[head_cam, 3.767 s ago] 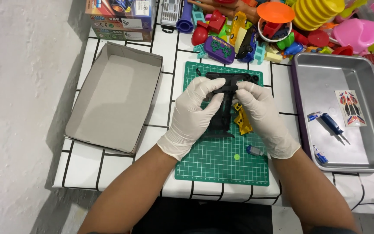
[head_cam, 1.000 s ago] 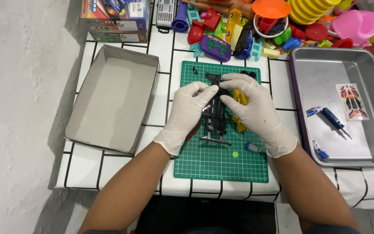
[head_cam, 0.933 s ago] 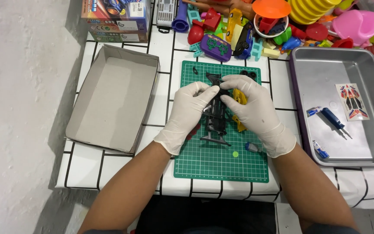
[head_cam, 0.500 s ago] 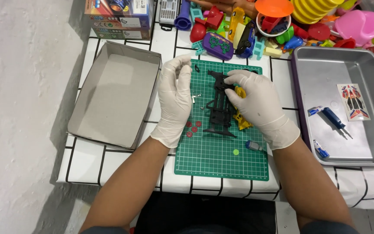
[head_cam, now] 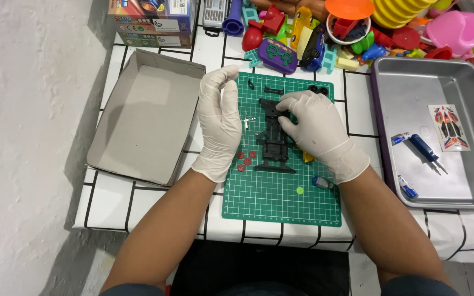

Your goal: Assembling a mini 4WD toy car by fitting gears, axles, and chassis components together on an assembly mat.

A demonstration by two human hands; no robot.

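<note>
Green cutting mat (head_cam: 281,203), right hand (head_cam: 316,129) pinching black toy chassis (head_cam: 274,143); left hand (head_cam: 219,118) raised edge-on, fingers loosely curled

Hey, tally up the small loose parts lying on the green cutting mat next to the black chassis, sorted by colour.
Red discs: 3
Black wheels: 2
Black clips: 2
Green dot: 1
Blue piece: 1
Yellow piece: 1, partly under the right hand
Total: 10

Right hand (head_cam: 316,129) hides part of black chassis (head_cam: 274,145); yellow piece (head_cam: 308,158) mostly covered.
</note>
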